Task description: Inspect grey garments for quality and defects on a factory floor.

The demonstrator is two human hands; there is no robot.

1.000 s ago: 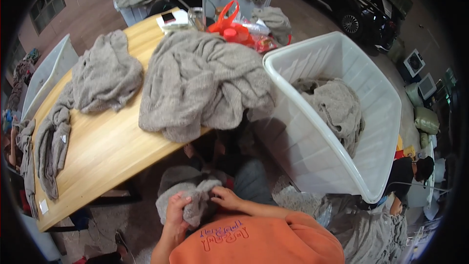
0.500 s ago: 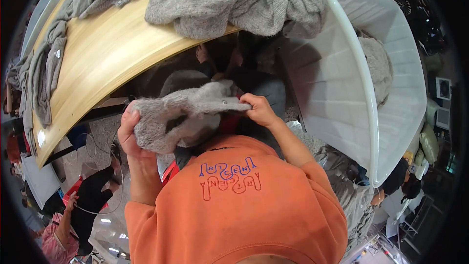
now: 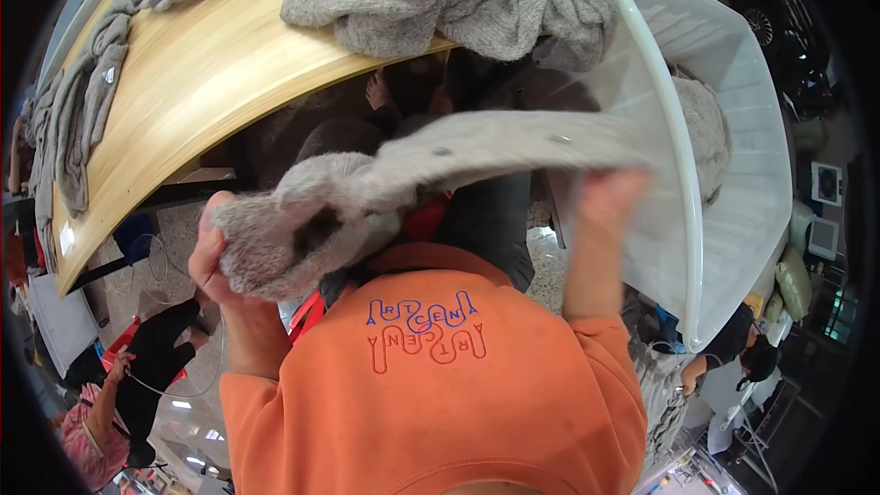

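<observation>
A fuzzy grey knit cardigan (image 3: pixel 302 211) is stretched across my lap, its long button band (image 3: pixel 495 142) pulled out to the right and smeared by motion. At the bunched end, my left hand (image 3: pixel 213 252) grips the knit, thumb up and fingers partly behind it. My right hand (image 3: pixel 612 200) is at the far end of the band, near the white bin; it is blurred, but the taut band runs into its grasp. Dark gaps show between the folds of the bunched part.
A wooden table (image 3: pixel 202 64) curves ahead and left, with grey knitwear (image 3: pixel 449 0) heaped on its edge and more hanging at the far left (image 3: pixel 92 110). A deep white bin (image 3: pixel 697 247) at right holds a grey bundle (image 3: pixel 704 133). Another person (image 3: pixel 160 376) is at lower left.
My right hand has swept right toward the bin, drawing the button band out long. My left hand has shifted slightly left and down with the bunched end.
</observation>
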